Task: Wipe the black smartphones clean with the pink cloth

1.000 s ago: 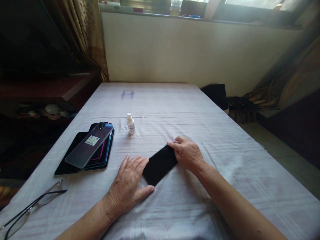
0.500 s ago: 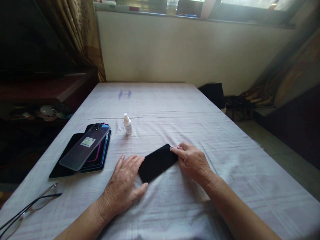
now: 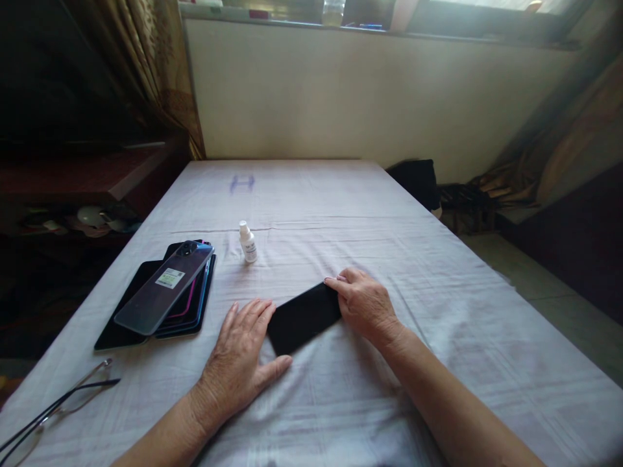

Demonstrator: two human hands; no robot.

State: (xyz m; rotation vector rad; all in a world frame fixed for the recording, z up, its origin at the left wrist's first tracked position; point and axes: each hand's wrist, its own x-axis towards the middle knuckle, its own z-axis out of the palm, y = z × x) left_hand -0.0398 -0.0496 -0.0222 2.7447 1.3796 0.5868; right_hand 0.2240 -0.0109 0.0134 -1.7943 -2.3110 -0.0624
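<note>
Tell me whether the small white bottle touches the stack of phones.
Apart. The head view shows a strip of bare cloth between the small white bottle and the stack of phones.

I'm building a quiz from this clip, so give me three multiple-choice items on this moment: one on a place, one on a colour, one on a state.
1. Where does the small white bottle stand?
A. on the cloth beyond the black phone
B. on the stack of phones
C. in the right hand

2. What colour is the cloth that covers the table?
A. dark red
B. white
C. green

3. How does the black phone lie?
A. upright against the wall
B. lifted clear of the table
C. flat on the cloth between both hands

Answers:
1 A, the bottle stands alone on the cloth, farther from the camera than the phone.
2 B, the cloth is pale white with creases.
3 C, the left hand meets its near end and the right hand its far end.
</note>
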